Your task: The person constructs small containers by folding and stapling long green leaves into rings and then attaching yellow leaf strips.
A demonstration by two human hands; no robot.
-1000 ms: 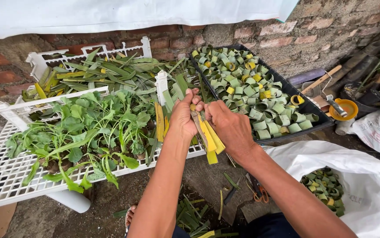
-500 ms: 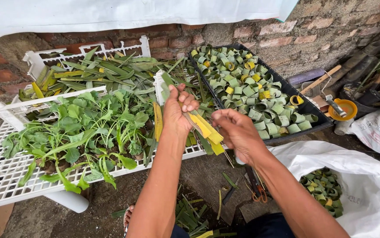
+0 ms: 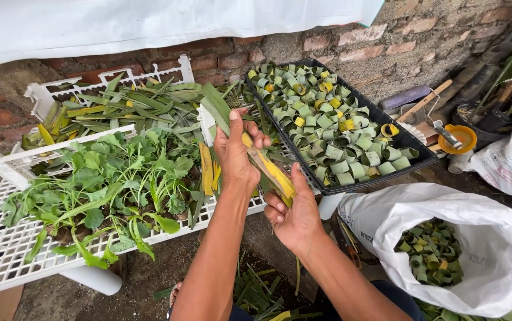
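Note:
My left hand is raised over the white crate and grips the upper part of a long green and yellow leaf strip. My right hand sits lower, its fingers closed on the strip's yellowed lower end. The strip runs diagonally between the two hands. Beside it, a black tray is filled with several rolled green leaf rings.
A white slatted crate holds leafy seedlings; a second crate behind holds cut leaf strips. A white sack at right contains more rolled rings. Tools and an orange cup lie by the brick wall. Leaf scraps litter the ground.
My left hand has lifted and slid up the leaf strip, while my right hand has dropped toward me, stretching the strip out between them.

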